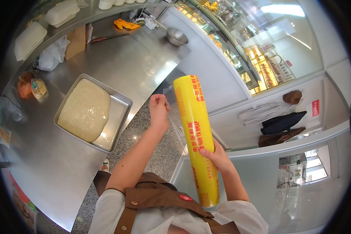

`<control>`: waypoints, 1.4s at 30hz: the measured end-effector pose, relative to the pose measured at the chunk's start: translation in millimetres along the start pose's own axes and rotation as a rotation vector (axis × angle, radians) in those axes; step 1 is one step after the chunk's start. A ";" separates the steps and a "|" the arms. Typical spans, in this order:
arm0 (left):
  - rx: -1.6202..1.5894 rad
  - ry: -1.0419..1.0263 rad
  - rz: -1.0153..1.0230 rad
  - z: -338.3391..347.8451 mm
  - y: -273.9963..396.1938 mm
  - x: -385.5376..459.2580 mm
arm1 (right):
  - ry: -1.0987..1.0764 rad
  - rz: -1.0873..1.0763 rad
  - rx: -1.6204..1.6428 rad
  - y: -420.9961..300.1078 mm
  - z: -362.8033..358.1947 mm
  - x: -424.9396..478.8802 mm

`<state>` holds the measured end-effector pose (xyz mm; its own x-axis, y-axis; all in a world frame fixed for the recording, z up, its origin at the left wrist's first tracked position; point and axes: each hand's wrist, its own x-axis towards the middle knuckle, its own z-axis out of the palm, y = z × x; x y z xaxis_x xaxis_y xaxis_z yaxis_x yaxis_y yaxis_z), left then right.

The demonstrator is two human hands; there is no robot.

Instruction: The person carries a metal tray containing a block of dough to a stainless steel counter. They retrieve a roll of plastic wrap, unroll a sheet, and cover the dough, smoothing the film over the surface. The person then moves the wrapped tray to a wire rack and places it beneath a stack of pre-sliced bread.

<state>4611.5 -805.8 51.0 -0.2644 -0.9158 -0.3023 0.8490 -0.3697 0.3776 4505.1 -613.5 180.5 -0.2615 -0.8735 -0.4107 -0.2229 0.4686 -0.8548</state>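
A large roll of plastic cling film [197, 140] with yellow and red printing stands nearly upright in front of me. My right hand [218, 155] grips its lower half, thumb across the front. Left of the roll's upper part, my left hand [159, 106] is closed in a fist, with a bit of clear film at its fingers; a thin transparent sheet seems to hang between fist and roll. On the steel table lies a rectangular metal tray [121, 101]. A slab of pale, glossy dough [84, 111] fills most of it, and the tray's right part shows bare metal.
The steel table [105, 63] carries a knife [109, 38], a metal bowl [177, 37], an orange cloth [125, 24], a plastic bag [52, 55] and small food bags [38, 87]. White foam boxes [30, 41] sit on the shelf above. A glass display case [222, 44] stands beyond.
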 end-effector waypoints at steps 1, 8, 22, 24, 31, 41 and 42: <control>0.056 0.026 0.069 -0.7 -3.2 -0.7 | 0.017 0.014 -0.012 2.8 0.2 0.2; -0.044 -0.063 -0.238 -12.5 -5.1 -21.1 | 0.039 0.043 0.064 3.2 5.6 13.8; 0.415 0.061 0.316 -23.2 -26.1 -49.2 | 0.042 0.028 0.077 7.1 11.1 29.5; 0.532 0.073 0.458 -24.9 -24.9 -44.2 | 0.083 0.011 0.023 14.2 9.6 33.5; 0.673 -0.030 0.606 9.4 14.9 -51.3 | -0.021 -0.009 0.307 35.9 1.5 44.8; 0.852 -0.184 0.640 38.8 30.4 -60.2 | -0.364 -0.109 1.054 82.7 15.4 84.2; 0.891 -0.171 0.664 39.0 29.3 -60.0 | -0.453 -0.122 1.106 88.0 15.9 85.5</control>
<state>4634.4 -767.9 114.3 0.0012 -0.9572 0.2893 0.2329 0.2816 0.9308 4478.0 -649.0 65.2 0.1090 -0.9751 -0.1930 0.7617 0.2067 -0.6141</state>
